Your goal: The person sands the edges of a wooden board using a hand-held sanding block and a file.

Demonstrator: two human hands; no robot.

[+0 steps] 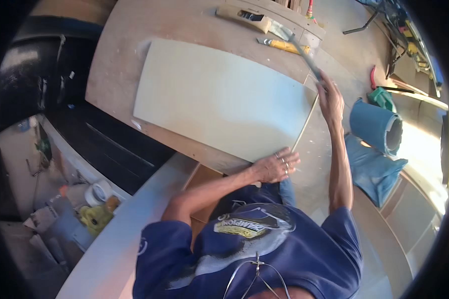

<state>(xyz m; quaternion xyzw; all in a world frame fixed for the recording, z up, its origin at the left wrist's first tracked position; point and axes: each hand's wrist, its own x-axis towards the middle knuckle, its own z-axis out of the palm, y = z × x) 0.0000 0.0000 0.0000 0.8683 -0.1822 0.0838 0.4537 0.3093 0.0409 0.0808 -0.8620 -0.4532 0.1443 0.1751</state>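
Your left hand [277,166] is lying on the near right corner of the big pale board [219,94]. Its fingers are stretching out flat, with small gaps between them, and they are not wrapping around anything that you can see. Rings are shining on that hand.

Your right hand [331,99] is closing tight around one end of a long, thin grey tool [307,60]. That hand is sitting just beside the far right corner of the board. The tool is pointing away from you and a bit to the left, and it is crossing over one end of the yellow knife [279,46]. I cannot tell if the two are touching.

The board is lying flat on the brown table [114,74], right in front of you, and its near edge is slanting down toward your left hand. A wooden plane [242,17] is resting past the board, near the knife. Off to your right, a blue bucket [371,127] is lying tipped on its side by a blue bag [374,167].
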